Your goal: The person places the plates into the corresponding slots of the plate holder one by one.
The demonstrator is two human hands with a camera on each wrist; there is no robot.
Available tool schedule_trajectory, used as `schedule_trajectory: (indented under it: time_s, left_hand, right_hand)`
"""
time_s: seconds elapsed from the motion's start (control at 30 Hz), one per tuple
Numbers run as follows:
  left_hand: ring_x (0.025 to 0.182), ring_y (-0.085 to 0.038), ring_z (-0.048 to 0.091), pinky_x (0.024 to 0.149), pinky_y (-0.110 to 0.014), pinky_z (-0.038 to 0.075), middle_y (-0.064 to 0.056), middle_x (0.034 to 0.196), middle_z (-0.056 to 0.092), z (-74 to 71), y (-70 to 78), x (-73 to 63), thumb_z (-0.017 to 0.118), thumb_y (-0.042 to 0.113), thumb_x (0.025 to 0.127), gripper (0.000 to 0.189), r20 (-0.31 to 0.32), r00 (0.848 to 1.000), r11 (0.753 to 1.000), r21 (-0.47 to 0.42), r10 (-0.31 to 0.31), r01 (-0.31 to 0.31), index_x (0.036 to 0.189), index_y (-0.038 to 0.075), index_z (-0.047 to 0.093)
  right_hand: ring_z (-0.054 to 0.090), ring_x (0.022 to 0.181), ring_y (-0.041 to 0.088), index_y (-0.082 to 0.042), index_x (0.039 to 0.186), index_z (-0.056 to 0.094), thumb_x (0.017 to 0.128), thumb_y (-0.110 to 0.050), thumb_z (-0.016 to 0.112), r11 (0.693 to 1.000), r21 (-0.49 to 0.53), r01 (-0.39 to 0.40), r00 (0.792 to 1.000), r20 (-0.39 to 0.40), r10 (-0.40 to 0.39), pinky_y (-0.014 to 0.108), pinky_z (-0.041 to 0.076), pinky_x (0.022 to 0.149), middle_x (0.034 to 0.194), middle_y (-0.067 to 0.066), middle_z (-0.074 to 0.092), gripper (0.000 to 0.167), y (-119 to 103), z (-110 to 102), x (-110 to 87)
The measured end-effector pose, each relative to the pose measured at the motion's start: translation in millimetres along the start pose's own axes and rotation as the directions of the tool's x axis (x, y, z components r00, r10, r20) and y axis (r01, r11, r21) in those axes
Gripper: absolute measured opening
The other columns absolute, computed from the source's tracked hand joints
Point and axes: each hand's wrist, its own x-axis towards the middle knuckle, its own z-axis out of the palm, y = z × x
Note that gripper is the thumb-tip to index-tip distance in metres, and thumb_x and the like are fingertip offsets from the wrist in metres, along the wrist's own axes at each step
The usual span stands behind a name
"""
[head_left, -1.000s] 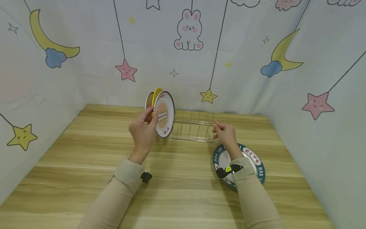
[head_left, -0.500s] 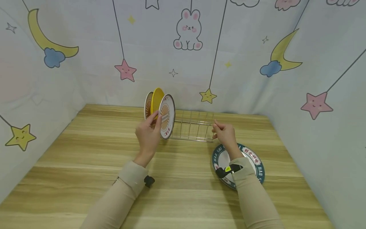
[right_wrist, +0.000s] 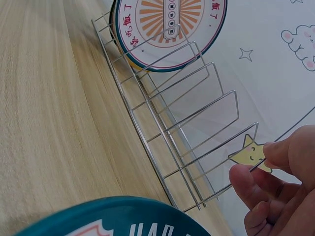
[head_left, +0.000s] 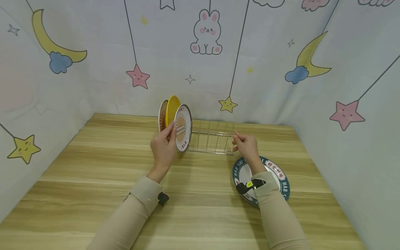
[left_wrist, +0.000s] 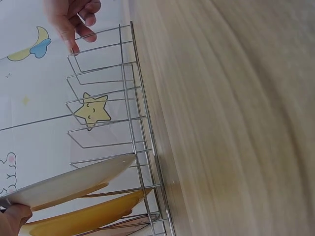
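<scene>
A wire dish rack (head_left: 212,151) stands near the back of the table. In its left part stand a patterned plate (head_left: 162,116), a yellow plate (head_left: 172,108) and, rightmost, a white plate with an orange sunburst (head_left: 184,126). My left hand (head_left: 163,147) pinches the near edge of that sunburst plate between thumb and fingers; the left wrist view shows its lower edge down among the wires. At the rack's right end my right hand (head_left: 247,146) pinches the end wire, with thumb and index finger meeting on it in the right wrist view (right_wrist: 275,182).
A large plate with a green lettered rim (head_left: 282,177) lies flat on the wooden table (head_left: 200,215), partly under my right forearm. Behind the rack hangs a white cloth (head_left: 175,62) printed with stars, moons and a rabbit. More cloth borders both sides.
The sunburst plate has shifted right and slightly down with my left hand, widening its gap from the yellow plate. My right hand keeps its place on the rack.
</scene>
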Motion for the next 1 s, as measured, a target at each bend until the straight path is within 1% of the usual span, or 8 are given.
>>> schedule_trajectory:
  time_s: [0.1, 0.27, 0.33, 0.43, 0.7, 0.77, 0.87, 1.0]
  left_hand:
    - [0.060, -0.022, 0.060, 0.055, -0.009, 0.040, -0.020, 0.105, 0.071, 0.8, 1.4, 1.4, 0.068, -0.003, 0.091, 0.025, 0.032, 0.999, 1.000, 0.002, -0.019, 0.019, 0.115, -0.006, 0.069]
    - [0.053, -0.019, 0.052, 0.048, -0.012, 0.038, -0.022, 0.107, 0.070, 1.0, 2.7, 2.9, 0.066, -0.002, 0.093, 0.027, 0.094, 0.994, 0.998, 0.025, -0.058, 0.055, 0.120, -0.004, 0.067]
    - [0.050, -0.018, 0.048, 0.046, -0.014, 0.036, -0.022, 0.106, 0.070, 0.6, 2.8, 3.3, 0.065, -0.002, 0.093, 0.028, 0.110, 0.992, 0.997, 0.033, -0.067, 0.063, 0.121, -0.005, 0.066]
    - [0.049, -0.016, 0.047, 0.045, -0.015, 0.037, -0.022, 0.108, 0.070, 0.3, 3.4, 4.4, 0.065, -0.002, 0.093, 0.028, 0.122, 0.990, 0.997, 0.041, -0.071, 0.066, 0.121, -0.005, 0.066]
    - [0.055, -0.017, 0.054, 0.050, -0.018, 0.043, -0.019, 0.104, 0.071, 1.6, 3.6, 4.9, 0.068, -0.002, 0.091, 0.027, 0.150, 0.984, 0.994, 0.065, -0.095, 0.086, 0.118, -0.004, 0.069]
    - [0.057, -0.017, 0.057, 0.051, -0.018, 0.044, -0.018, 0.101, 0.072, 2.0, 3.1, 4.2, 0.068, -0.002, 0.091, 0.027, 0.165, 0.980, 0.991, 0.085, -0.111, 0.098, 0.118, -0.003, 0.069]
    - [0.056, -0.017, 0.056, 0.047, -0.018, 0.042, -0.017, 0.098, 0.073, 1.6, 3.3, 2.4, 0.067, -0.002, 0.091, 0.029, 0.202, 0.967, 0.985, 0.112, -0.154, 0.133, 0.120, -0.001, 0.069]
    - [0.063, -0.019, 0.064, 0.047, -0.018, 0.045, -0.017, 0.107, 0.071, 0.1, 3.8, 0.3, 0.066, 0.000, 0.092, 0.032, 0.249, 0.948, 0.976, 0.134, -0.200, 0.171, 0.123, 0.001, 0.067]
  right_hand:
    - [0.065, 0.063, 0.016, -0.014, 0.138, 0.057, 0.102, -0.022, 0.058, 1.000, -0.003, -0.004, 1.000, -0.002, 0.004, 0.019, 0.044, 0.048, 0.100, 0.016, 0.069, 0.037, 0.0, -0.4, -0.4]
    - [0.066, 0.063, 0.016, -0.015, 0.138, 0.057, 0.102, -0.021, 0.058, 1.000, 0.011, -0.007, 1.000, 0.012, 0.007, 0.019, 0.045, 0.049, 0.102, 0.017, 0.069, 0.037, -1.1, -1.0, -1.8]
    - [0.066, 0.063, 0.016, -0.015, 0.138, 0.057, 0.102, -0.021, 0.058, 1.000, 0.018, -0.005, 1.000, 0.016, 0.005, 0.019, 0.045, 0.048, 0.101, 0.017, 0.069, 0.036, -1.6, -0.8, -2.4]
    - [0.066, 0.062, 0.016, -0.014, 0.138, 0.057, 0.102, -0.020, 0.058, 1.000, 0.019, -0.001, 1.000, 0.012, 0.001, 0.019, 0.044, 0.048, 0.101, 0.017, 0.069, 0.036, -1.7, -0.6, -2.7]
    - [0.065, 0.062, 0.016, -0.015, 0.137, 0.058, 0.102, -0.021, 0.058, 1.000, 0.014, -0.009, 1.000, 0.009, 0.009, 0.019, 0.041, 0.046, 0.102, 0.017, 0.069, 0.036, -1.5, -1.7, -2.5]
    - [0.066, 0.062, 0.016, -0.016, 0.137, 0.058, 0.102, -0.022, 0.058, 1.000, 0.013, -0.012, 1.000, 0.012, 0.012, 0.019, 0.041, 0.046, 0.102, 0.017, 0.069, 0.036, -1.1, -1.9, -2.2]
    - [0.066, 0.064, 0.017, -0.017, 0.138, 0.058, 0.102, -0.023, 0.058, 1.000, 0.013, -0.019, 1.000, 0.016, 0.019, 0.019, 0.040, 0.045, 0.102, 0.016, 0.069, 0.036, -0.6, -2.3, -1.7]
    - [0.067, 0.065, 0.018, -0.018, 0.138, 0.057, 0.102, -0.023, 0.058, 0.999, 0.018, -0.027, 0.999, 0.025, 0.027, 0.019, 0.039, 0.045, 0.103, 0.016, 0.069, 0.037, -1.0, -4.1, -1.5]
